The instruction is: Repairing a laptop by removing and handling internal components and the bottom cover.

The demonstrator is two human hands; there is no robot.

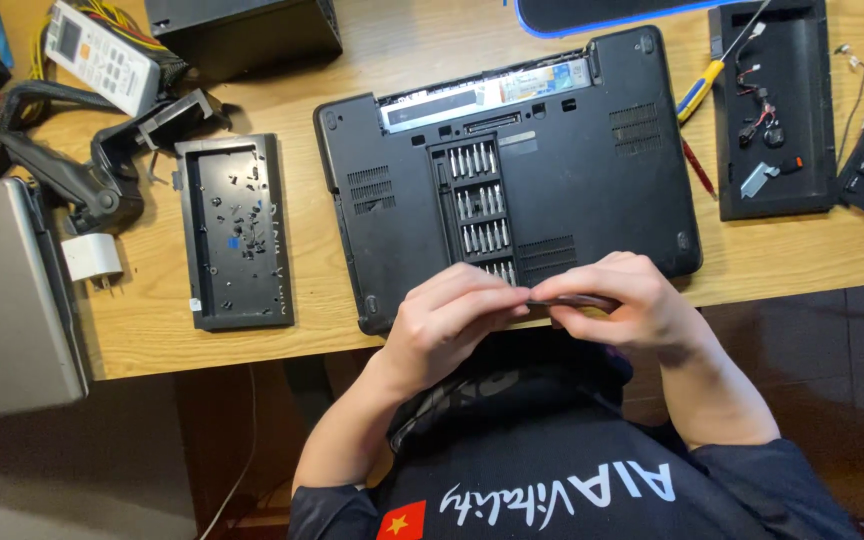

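Wooden desk (152,330) bearing an upturned black plastic laptop (552,160) with a bit set (479,210) lying on it. Left hand (452,320) and right hand (622,300) — fingers curled — pinch a thin dark driver handle (577,299) (at the laptop's near edge).

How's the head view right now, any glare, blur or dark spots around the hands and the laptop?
Head view: even light, desk sharp. Mild glare on the pale strip in the laptop bay. Left hand and right hand are in focus, with slight softness on the thin dark tool between them. Floor at lower left is dim. Edges bend a little from the wide lens.
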